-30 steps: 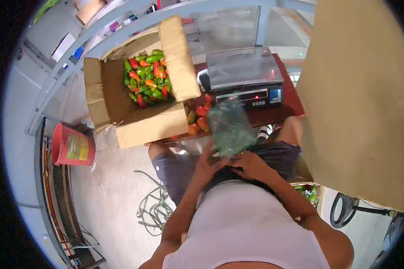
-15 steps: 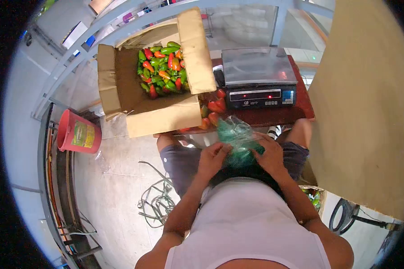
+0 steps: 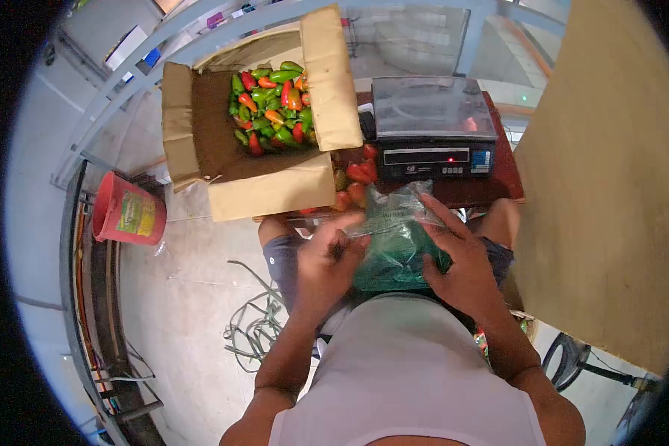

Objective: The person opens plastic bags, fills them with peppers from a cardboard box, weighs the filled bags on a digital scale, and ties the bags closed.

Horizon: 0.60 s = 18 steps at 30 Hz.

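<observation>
A thin clear plastic bag (image 3: pixel 394 215) spreads between my two hands, with green plastic (image 3: pixel 386 260) showing in and under it above my lap. My left hand (image 3: pixel 325 260) is smeared by motion, its fingers curled at the bag's left edge and closed on the plastic. On the other side, my right hand (image 3: pixel 459 256) has its fingers stretched out and its thumb apart; the fingertips touch the bag's right edge. Just beyond the bag, several red peppers (image 3: pixel 360 173) lie on the dark red table (image 3: pixel 438 195), beside a digital scale (image 3: pixel 435 141).
A cardboard box (image 3: pixel 271 195) of green, red and orange peppers (image 3: pixel 271 111) sits at the back left. A pink bucket (image 3: pixel 130 212) stands on the left, tangled green strapping (image 3: pixel 253 327) lies on the floor, and a large tan board (image 3: pixel 609 186) rises on the right.
My hands have moved farther apart, the left one to the left, and the bag between them is spread wider. My right fingers have straightened. The view has shifted slightly.
</observation>
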{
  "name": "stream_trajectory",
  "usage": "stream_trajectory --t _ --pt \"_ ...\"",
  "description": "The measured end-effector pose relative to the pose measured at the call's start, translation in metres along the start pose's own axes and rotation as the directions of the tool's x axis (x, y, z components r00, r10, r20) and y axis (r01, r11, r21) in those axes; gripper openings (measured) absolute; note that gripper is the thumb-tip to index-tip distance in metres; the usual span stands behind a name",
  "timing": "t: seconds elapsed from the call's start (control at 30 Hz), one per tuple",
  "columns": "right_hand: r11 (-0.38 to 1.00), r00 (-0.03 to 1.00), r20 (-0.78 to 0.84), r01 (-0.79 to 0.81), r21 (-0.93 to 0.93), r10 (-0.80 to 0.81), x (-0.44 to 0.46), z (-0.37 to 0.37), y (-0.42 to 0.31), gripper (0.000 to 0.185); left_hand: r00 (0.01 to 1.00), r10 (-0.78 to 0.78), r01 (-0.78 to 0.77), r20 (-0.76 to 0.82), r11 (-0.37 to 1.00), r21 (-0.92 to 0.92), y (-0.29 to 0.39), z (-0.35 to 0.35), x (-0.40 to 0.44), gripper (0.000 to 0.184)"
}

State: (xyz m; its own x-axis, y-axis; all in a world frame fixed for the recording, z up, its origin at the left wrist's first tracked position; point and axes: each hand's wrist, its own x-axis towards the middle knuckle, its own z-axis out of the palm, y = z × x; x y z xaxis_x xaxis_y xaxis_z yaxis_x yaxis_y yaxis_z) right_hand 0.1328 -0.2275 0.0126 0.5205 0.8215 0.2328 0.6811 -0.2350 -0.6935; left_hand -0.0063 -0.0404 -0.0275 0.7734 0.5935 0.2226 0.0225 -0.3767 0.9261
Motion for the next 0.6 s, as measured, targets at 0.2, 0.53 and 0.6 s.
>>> stream_trajectory --t 0.2,0.53,0.6 --pt "0.994 0.999 0.047 0.02 0.105 -0.025 0.002 -0.014 -0.018 0.062 0.998 0.023 -0.01 0.053 0.972 -0.234 0.033 0.0 -0.002 0.021" --pt "0.753 0.94 -0.201 -0.081 0.653 0.275 0.0 0.069 0.111 0.032 0.983 0.175 -0.182 -0.062 0.973 -0.138 0.06 -0.015 0.023 0.022" --pt "0.241 0.841 -0.038 -0.11 0.964 0.539 -0.002 0.073 0.157 0.03 0.814 0.398 -0.384 -0.423 0.915 0.121 0.086 -0.053 0.028 0.024"
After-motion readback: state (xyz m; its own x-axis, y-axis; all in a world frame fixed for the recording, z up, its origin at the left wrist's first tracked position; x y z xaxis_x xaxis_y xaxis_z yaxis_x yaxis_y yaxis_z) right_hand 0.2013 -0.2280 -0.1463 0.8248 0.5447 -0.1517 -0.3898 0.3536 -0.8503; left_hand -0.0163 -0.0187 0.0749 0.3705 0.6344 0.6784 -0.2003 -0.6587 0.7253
